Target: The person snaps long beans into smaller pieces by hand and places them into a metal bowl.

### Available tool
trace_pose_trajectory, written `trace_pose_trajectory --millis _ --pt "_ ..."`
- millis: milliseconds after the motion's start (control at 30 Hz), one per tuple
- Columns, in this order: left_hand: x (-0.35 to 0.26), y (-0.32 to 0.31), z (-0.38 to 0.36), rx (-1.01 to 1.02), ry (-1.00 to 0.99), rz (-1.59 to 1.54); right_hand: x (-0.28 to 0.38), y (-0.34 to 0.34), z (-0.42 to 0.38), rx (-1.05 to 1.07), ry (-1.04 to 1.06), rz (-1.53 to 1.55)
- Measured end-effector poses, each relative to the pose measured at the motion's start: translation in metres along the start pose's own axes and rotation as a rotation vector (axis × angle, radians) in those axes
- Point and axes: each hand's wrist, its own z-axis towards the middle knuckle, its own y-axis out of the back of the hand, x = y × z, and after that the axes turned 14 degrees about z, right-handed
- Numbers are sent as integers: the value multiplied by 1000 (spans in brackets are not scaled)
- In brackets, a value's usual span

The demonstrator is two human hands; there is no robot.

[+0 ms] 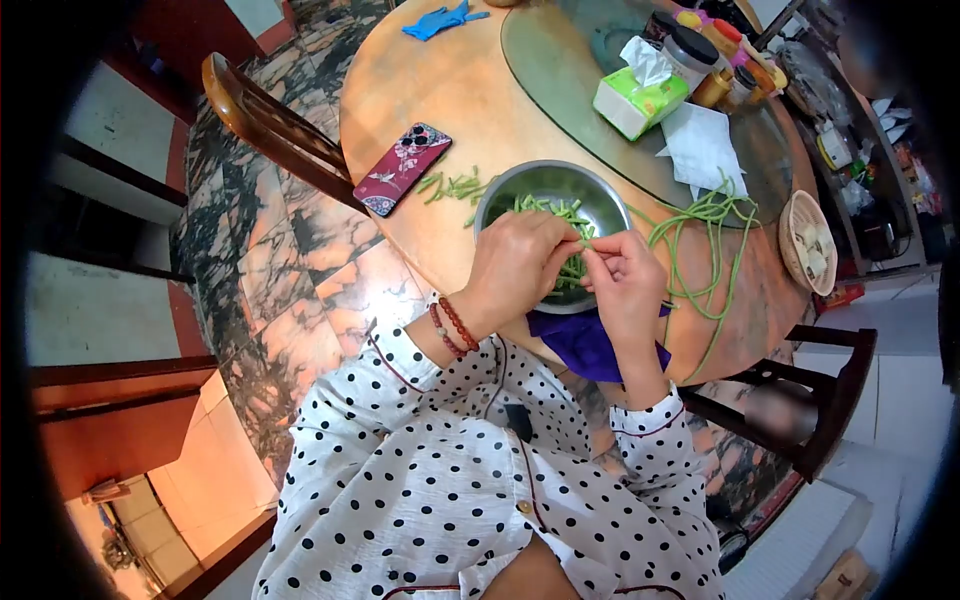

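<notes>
Over a metal bowl, both of my hands pinch a green long bean with their fingertips close together. My left hand, with beaded bracelets at the wrist, is closed on one end. Closed on the other end is my right hand. Short pieces of bean lie inside the bowl, partly hidden by my hands. To the right of the bowl, several whole long beans trail across the table. Small bean scraps are scattered left of the bowl.
A phone lies at the round table's left edge. A purple cloth hangs below the bowl. Behind stand a tissue pack and several jars. A basket sits right; a blue glove lies far off.
</notes>
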Motion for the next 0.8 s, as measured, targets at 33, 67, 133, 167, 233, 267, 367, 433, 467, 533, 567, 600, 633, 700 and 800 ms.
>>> trace_pose_trajectory --millis 33,67,133,167,233,267,367,433,467,533,567,600,633,700,800 --pt "-1 -2 -1 -9 48 -62 -3 -1 -1 -20 -78 104" --pt "-2 -5 -3 -17 97 -124 -5 -1 -1 -39 -156 208" --pt "-4 -5 -5 24 234 -284 -5 -6 -3 -68 -197 405" --pt "-5 -4 -6 76 323 -381 -5 -9 -5 -82 -219 503" --pt "-6 -4 -8 133 449 -581 -4 -13 -8 -101 -247 588" --pt "-4 -7 -10 137 487 -684 -4 -14 -9 -110 -261 631" --pt "-1 -8 -12 158 618 -955 -12 -17 -10 -147 -295 810" --pt "1 -5 -12 165 688 -1035 -9 -16 -7 -208 -272 832" --pt "1 -1 -11 165 712 -1032 -8 -14 -4 -239 -260 843" --pt "6 3 -9 140 715 -993 -9 -10 -1 -211 -287 846" --pt "12 5 -8 116 695 -958 -9 -9 1 -205 -306 843" --pt "18 8 -7 94 676 -923 -10 -7 2 -201 -326 839" --pt "26 14 -5 106 649 -848 -10 -4 2 -164 -328 770" --pt "31 23 -1 79 672 -846 -11 0 4 -91 -331 637" --pt "46 27 2 92 631 -723 -16 2 4 -111 -199 511"
